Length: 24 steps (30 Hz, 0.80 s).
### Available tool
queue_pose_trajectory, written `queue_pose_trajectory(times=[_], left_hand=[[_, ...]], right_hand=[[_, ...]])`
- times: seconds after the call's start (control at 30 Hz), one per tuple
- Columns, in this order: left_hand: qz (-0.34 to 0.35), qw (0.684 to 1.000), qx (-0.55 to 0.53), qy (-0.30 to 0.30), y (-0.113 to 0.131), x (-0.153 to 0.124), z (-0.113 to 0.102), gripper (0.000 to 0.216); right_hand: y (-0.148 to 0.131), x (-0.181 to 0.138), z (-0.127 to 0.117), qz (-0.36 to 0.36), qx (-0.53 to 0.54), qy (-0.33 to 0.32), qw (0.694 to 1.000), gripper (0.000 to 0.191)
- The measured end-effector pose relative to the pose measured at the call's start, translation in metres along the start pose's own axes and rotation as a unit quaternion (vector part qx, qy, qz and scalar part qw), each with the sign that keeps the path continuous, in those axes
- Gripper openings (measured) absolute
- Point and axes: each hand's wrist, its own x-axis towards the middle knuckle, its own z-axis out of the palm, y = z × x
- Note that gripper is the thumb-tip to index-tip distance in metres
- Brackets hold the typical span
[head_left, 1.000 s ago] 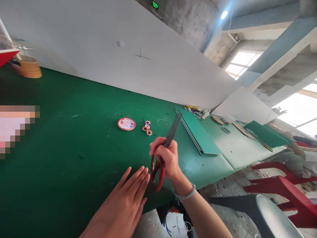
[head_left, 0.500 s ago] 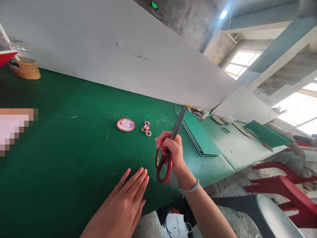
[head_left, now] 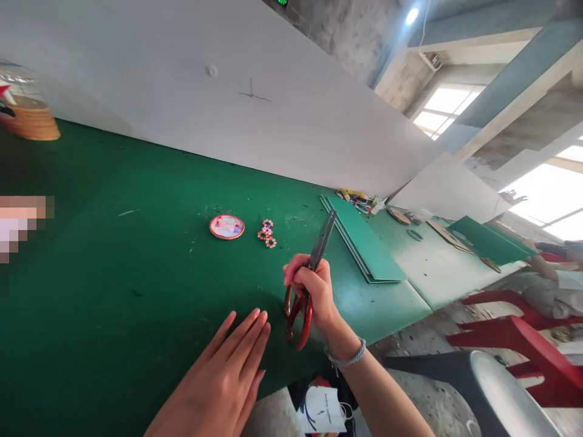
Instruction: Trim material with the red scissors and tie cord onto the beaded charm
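My right hand (head_left: 312, 288) is wrapped round a pair of scissors (head_left: 322, 240) with red handles. The blades are closed and point up and away from me, while the loops hang below the fist. My left hand (head_left: 232, 367) lies palm down on the green tabletop (head_left: 150, 285), fingers stretched out and holding nothing. Beyond the hands lies a red-rimmed oval piece (head_left: 226, 227) with a pale, colourful face. Just right of it is a small cluster of flower-shaped rings (head_left: 266, 233) in pink and orange.
Stacked green boards (head_left: 364, 243) lie to the right, with assorted small tools (head_left: 357, 199) behind them. A jar with orange-brown contents (head_left: 34, 115) stands at far left. A white partition (head_left: 182, 91) borders the back. Red chairs (head_left: 523, 352) and a grey stool (head_left: 501, 388) are at lower right.
My right hand and the scissors have come slightly down and left, and the blades look sharper now. The left hand stays flat on the table. The camera view has shifted a little.
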Motion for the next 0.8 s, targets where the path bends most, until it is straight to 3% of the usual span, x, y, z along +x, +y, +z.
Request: queue_pose_trajectory(times=[0.27, 0.43, 0.8], left_hand=[[-0.011, 0.999, 0.031, 0.004, 0.003, 0.001, -0.002, 0.044], [-0.006, 0.999, 0.038, 0.019, 0.007, 0.003, -0.001, 0.041], [0.024, 0.998, 0.036, 0.042, 0.011, -0.008, 0.01, 0.031]], right_hand=[[-0.012, 0.016, 0.01, -0.005, 0.036, -0.023, 0.999, 0.017], [-0.004, 0.006, 0.016, 0.03, 0.02, -0.035, 0.999, 0.017], [-0.001, -0.005, 0.014, 0.023, 0.0, -0.047, 0.999, 0.018]])
